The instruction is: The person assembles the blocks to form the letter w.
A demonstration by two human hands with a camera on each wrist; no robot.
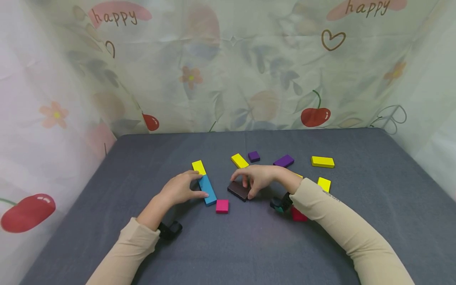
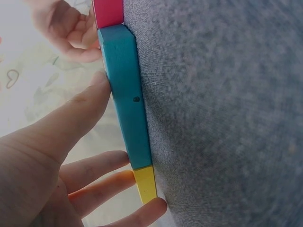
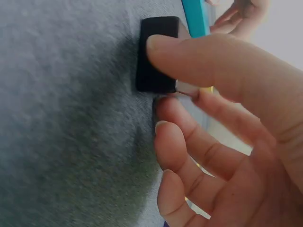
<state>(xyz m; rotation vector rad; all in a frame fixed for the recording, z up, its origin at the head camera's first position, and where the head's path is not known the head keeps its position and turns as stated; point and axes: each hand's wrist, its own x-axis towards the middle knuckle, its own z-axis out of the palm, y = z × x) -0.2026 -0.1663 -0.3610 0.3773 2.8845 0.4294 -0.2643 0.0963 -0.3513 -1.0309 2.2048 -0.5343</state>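
Note:
A long blue block point(image 1: 208, 192) lies on the table, end to end with a yellow block point(image 1: 198, 166) at its far end. My left hand point(image 1: 178, 189) rests along this pair with fairly straight fingers. In the left wrist view the thumb is at the side of the blue block point(image 2: 124, 101), while other fingertips reach the yellow block point(image 2: 146, 184). A pink block point(image 1: 222, 206) sits at the near end of the blue one. Just right of it, my right hand point(image 1: 261, 177) pinches a dark brown block point(image 1: 237, 190), thumb on one side, close over the cloth.
Beyond the right hand lie a yellow block point(image 1: 240, 160), a small purple block point(image 1: 253, 156) and a longer purple block point(image 1: 284, 160). Two yellow blocks point(image 1: 322, 162) point(image 1: 324, 184) are farther right. A red block point(image 1: 298, 214) shows partly beneath the right sleeve. Patterned curtains enclose the grey table point(image 1: 228, 253).

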